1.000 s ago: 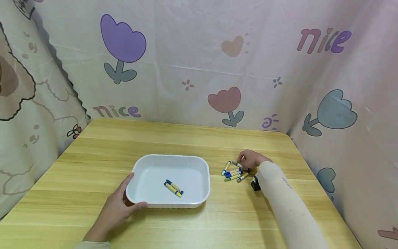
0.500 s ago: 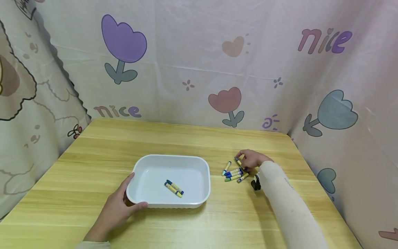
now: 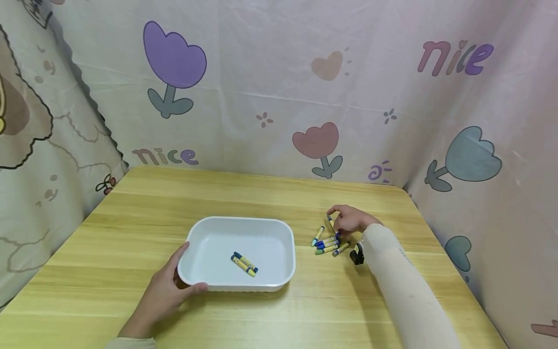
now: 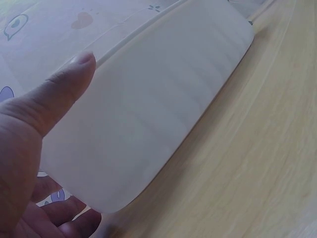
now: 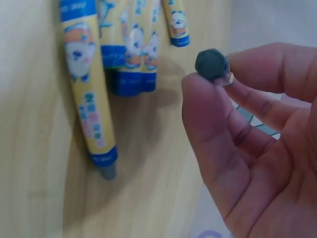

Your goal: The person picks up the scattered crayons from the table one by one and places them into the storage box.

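My left hand (image 3: 162, 291) grips the near left corner of a white plastic tray (image 3: 266, 242). Its thumb (image 4: 74, 74) lies at the rim and the fingertips (image 4: 74, 213) curl under the corner. Two crayons (image 3: 243, 264), one dark blue and one yellow, lie inside the tray. On the right, my right hand (image 3: 352, 220) pinches a dark green crayon (image 5: 210, 64) between thumb and forefinger, its end facing the wrist camera. Just below that hand, several crayons (image 3: 327, 245) with yellow wrappers lie on the table, some side by side.
The wooden table (image 3: 244, 320) carries everything. A printed curtain (image 3: 261, 72) hangs behind it and at both sides. A small black device (image 3: 357, 254) sits at the right wrist, close to the loose crayons.
My right hand has lifted the dark green crayon from the pile, turned it more upright and shifted slightly left and away. The left hand and tray stay put.
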`<state>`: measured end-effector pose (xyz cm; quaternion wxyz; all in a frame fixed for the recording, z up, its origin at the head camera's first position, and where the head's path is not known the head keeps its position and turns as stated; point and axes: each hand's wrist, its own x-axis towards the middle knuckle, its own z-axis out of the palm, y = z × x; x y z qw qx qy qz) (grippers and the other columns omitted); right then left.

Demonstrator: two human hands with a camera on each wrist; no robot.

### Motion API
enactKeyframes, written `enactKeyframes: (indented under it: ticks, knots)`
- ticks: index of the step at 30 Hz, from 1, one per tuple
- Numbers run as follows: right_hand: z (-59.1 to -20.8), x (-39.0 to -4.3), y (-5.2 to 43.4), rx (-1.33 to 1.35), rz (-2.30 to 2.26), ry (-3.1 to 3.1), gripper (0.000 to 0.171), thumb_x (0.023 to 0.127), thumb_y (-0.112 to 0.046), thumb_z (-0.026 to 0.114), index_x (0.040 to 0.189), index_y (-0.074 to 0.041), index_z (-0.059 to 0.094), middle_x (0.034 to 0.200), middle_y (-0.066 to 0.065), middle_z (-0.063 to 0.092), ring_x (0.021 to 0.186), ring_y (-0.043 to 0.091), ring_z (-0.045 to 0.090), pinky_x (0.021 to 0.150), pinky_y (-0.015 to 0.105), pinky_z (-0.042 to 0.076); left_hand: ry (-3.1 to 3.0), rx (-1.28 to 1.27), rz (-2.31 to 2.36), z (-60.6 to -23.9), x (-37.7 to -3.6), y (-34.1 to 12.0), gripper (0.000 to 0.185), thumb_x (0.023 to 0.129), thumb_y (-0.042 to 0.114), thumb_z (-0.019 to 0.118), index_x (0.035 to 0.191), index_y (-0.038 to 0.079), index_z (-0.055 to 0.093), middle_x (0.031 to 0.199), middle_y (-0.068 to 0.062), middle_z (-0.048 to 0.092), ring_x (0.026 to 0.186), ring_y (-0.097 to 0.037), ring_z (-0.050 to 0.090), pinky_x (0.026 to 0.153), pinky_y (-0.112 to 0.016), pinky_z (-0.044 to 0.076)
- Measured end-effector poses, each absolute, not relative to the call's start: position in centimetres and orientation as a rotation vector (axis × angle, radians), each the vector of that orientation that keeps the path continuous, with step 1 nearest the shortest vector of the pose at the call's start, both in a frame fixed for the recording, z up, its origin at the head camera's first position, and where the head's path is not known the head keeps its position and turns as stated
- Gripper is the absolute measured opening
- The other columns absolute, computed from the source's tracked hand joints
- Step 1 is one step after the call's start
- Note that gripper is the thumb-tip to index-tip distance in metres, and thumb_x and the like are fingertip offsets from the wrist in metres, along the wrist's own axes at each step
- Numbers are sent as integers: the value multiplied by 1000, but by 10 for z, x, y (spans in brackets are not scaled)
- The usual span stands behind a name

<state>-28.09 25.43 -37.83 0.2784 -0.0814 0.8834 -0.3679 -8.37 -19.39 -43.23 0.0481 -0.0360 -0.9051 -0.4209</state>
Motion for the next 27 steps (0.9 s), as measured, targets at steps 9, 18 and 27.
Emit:
enactKeyframes:
  ticks: [9, 18, 27]
  knots:
    - [-366, -280, 245, -264, -1046, 2352, 59, 84, 5, 54, 140, 5, 37, 93, 15, 53, 72, 21, 54, 68, 41, 55, -2771, -102, -1264, -431, -83, -194, 110, 73, 39, 85, 154, 6, 20, 140, -31, 44, 118, -40, 54, 93, -44, 44]
    - [-357, -279, 232, -334, -1041, 2343, 56, 88, 5, 54, 141, 4, 36, 97, 17, 52, 74, 22, 57, 71, 42, 55, -2768, -89, -1318, -432, -83, -194, 111, 73, 39, 85, 154, 5, 18, 142, -34, 39, 121, -45, 49, 96, -58, 39]
    - [-348, -279, 219, -372, -1059, 2330, 56, 88, 4, 55, 141, 3, 37, 96, 16, 50, 75, 23, 58, 77, 47, 54, -2772, -97, -1304, -432, -83, -193, 111, 73, 39, 85, 154, 5, 18, 141, -32, 42, 119, -42, 52, 95, -55, 41]
